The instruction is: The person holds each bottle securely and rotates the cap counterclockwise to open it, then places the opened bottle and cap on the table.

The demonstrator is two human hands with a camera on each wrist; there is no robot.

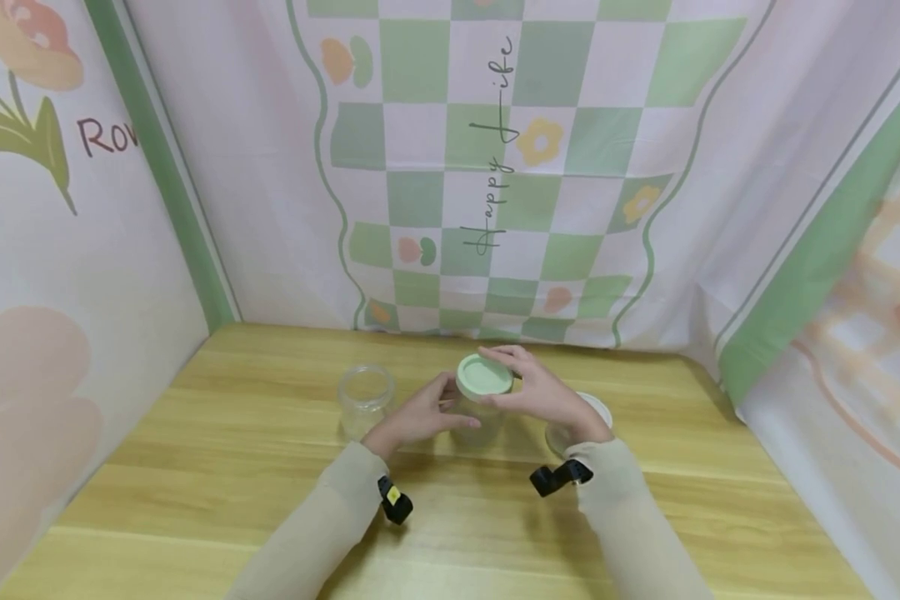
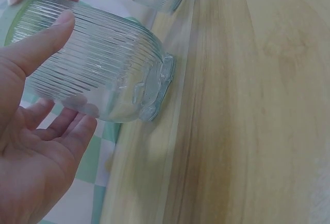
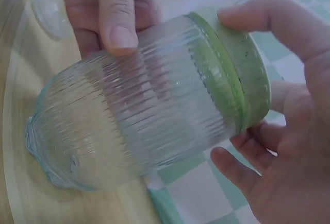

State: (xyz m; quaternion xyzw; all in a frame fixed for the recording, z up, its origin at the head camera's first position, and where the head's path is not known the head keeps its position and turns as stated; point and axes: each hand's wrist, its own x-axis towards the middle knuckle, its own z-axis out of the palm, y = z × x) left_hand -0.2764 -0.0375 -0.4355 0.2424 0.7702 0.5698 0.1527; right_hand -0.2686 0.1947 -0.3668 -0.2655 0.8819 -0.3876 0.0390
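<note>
A ribbed clear glass jar (image 1: 478,429) stands on the wooden table in the middle of the head view. Its light green lid (image 1: 484,375) sits on top. My left hand (image 1: 420,412) holds the jar's body, with thumb and fingers on opposite sides of the glass (image 2: 98,64). Around the lid's rim (image 3: 252,74) curl the fingers and thumb of my right hand (image 1: 543,396). The right wrist view shows the jar's inside through the ribs, with nothing visible in it. Scalloped glass feet (image 2: 154,90) form the jar's base.
Left of my left hand stands an uncovered glass jar (image 1: 366,400). Another jar with a white lid (image 1: 596,407) is partly hidden behind my right wrist. Behind the wooden table (image 1: 465,533) hangs a checked green and white curtain (image 1: 487,167), with more fabric at both sides.
</note>
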